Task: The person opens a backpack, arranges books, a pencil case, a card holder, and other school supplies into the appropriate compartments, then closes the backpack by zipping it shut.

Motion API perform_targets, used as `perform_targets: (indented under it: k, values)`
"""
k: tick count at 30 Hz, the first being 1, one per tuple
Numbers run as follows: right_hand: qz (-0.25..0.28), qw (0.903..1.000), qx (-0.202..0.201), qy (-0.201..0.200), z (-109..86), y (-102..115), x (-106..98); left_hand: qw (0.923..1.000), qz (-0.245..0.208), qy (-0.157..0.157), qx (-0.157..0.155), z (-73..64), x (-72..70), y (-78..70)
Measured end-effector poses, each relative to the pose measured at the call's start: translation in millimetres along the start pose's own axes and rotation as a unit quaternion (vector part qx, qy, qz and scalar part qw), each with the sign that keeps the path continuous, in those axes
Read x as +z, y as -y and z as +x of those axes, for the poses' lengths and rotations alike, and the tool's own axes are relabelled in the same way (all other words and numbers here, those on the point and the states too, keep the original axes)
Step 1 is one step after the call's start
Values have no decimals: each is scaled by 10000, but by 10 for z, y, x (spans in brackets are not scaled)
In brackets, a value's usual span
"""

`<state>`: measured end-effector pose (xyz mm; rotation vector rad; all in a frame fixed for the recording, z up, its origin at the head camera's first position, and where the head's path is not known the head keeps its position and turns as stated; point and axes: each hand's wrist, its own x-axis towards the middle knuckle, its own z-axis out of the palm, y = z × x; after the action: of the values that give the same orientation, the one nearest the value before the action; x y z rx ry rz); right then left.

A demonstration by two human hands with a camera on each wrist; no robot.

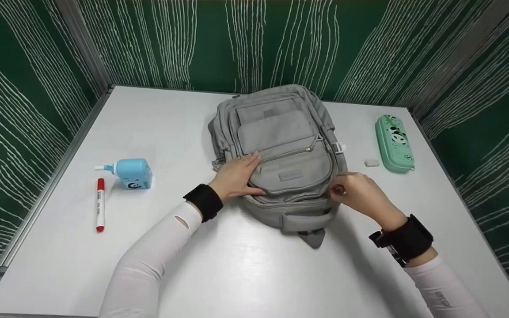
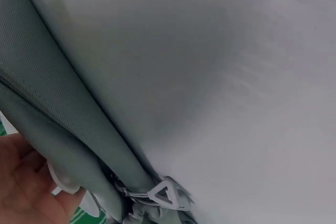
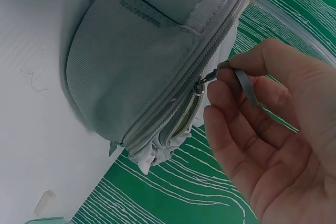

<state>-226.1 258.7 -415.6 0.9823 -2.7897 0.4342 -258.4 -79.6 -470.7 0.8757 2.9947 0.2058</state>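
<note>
A grey backpack (image 1: 276, 128) lies front side up on the white table, its top handle (image 1: 307, 221) toward me. My left hand (image 1: 237, 176) rests on its left front with the fingers spread over the fabric. At the bag's right edge, my right hand (image 1: 354, 192) pinches a zipper pull (image 3: 245, 85) between thumb and index finger. The slider (image 3: 199, 86) sits on the zipper along that side, and part of a zipped opening shows below it. In the left wrist view, a white strap buckle (image 2: 168, 195) hangs at the bag's side.
To the right lie a white eraser (image 1: 372, 163) and a green panda-print pencil case (image 1: 395, 143). On the left stand a light-blue pencil sharpener (image 1: 134, 173) with a crank and a red-capped marker (image 1: 100, 205). Green panels with white lines (image 1: 245, 44) enclose the table's back and sides.
</note>
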Motion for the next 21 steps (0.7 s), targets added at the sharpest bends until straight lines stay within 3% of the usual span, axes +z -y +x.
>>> perform_targets:
  k: [11, 21]
  values:
    - [-37, 9999, 132, 76, -18, -38, 13, 9993, 63, -189, -324, -41, 65, -141]
    - [-356, 9987, 319, -164, -9, -75, -45, 9884, 602, -104, -1391, 9, 130, -453]
